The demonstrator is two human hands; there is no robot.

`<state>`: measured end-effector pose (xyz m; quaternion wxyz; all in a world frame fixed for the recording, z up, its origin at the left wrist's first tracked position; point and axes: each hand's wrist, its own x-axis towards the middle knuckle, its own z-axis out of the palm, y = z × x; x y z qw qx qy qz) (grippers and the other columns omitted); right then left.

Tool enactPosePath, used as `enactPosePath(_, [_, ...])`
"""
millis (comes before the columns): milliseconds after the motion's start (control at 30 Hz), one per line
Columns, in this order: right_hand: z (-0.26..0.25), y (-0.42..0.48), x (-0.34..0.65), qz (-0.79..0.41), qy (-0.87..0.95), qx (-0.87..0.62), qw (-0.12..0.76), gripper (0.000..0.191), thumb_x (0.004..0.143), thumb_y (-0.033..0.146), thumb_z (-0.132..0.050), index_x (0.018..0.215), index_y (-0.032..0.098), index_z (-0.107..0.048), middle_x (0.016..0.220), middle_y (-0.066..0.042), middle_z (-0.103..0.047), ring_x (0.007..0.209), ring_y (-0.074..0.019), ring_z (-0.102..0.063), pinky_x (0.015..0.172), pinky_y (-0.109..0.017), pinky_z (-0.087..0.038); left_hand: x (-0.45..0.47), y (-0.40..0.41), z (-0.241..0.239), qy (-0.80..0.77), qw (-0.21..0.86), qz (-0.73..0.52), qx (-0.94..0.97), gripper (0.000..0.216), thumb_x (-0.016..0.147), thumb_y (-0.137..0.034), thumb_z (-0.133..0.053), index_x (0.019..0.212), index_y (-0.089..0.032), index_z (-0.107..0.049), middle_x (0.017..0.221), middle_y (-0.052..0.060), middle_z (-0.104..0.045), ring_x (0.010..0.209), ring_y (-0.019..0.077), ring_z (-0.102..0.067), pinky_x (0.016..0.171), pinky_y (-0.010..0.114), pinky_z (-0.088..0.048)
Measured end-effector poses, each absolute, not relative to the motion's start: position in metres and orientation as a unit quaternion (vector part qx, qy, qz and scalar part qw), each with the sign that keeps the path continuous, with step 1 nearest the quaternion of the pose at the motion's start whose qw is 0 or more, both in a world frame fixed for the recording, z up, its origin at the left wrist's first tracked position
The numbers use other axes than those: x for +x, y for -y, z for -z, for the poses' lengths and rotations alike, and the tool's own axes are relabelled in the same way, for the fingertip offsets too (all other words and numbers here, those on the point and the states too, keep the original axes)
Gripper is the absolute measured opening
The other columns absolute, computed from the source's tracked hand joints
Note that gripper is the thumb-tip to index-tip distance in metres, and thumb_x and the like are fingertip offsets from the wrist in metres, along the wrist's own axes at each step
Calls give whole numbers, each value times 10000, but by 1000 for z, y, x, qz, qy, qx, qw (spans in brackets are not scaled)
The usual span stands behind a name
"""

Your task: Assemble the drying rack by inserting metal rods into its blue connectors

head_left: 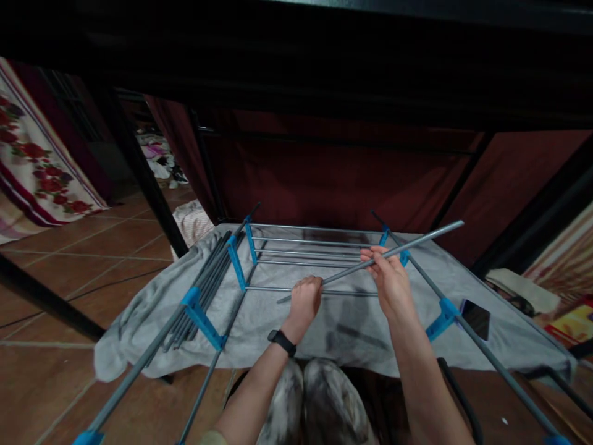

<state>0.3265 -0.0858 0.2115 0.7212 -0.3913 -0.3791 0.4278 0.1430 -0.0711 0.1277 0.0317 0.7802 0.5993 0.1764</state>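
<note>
A grey metal rod [430,235] slants across in front of me, its right end higher than its left. My left hand [304,301] is wrapped round it near its left end. Toward its middle, my right hand [393,281] holds the rod between thumb and fingers. Below and behind my hands stands a rack frame made of long grey side bars [424,278] and blue plastic brackets [237,264]. Several thin crossbars [301,264] span its far part. Left of the frame lies a bundle of loose grey rods [210,284].
A grey cloth [352,337] covers the low surface under the frame. A phone [476,319] lies at its right. Black metal posts [139,167] and a bar overhead [296,68] enclose the space. A dark red curtain [343,179] hangs behind.
</note>
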Motion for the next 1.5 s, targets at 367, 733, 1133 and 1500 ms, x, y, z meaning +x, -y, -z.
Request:
enactPosePath(367, [-169, 72, 274, -378, 567, -416, 602, 368, 833, 389, -595, 1155, 212, -604, 1191, -90, -679, 1116, -217, -624, 1027, -422, -460, 151, 58, -160, -564, 165, -411, 697, 165, 897, -233, -609, 1018, -195, -714, 965, 63, -739, 842, 188, -657, 751, 277, -451])
enactPosePath(733, [-34, 91, 313, -203, 614, -600, 471, 463, 853, 322, -433, 1278, 178, -550, 1293, -154, -608, 1210, -284, -579, 1003, -474, -474, 146, 42, -143, -431, 464, -633, 445, 162, 676, -217, -766, 801, -148, -688, 603, -32, -581, 585, 109, -540, 586, 221, -412])
enactPosePath(1133, [23, 116, 389, -7, 637, -694, 334, 368, 869, 187, -361, 1105, 192, -642, 1002, -123, -688, 1009, -268, -624, 932, -413, -441, 169, 73, -96, -408, 615, -610, 288, 359, 631, -331, -850, 863, -150, -645, 762, 53, -710, 695, 149, -660, 692, 273, -519])
enactPosePath(1500, [60, 117, 442, 54, 593, -685, 419, 332, 797, 346, -455, 1002, 155, -633, 1217, -209, -528, 1204, -368, -450, 1024, -587, -353, 109, 85, -48, -468, 599, -638, 119, 127, 869, -180, -672, 814, -150, -562, 788, 82, -715, 651, 143, -681, 697, 303, -592])
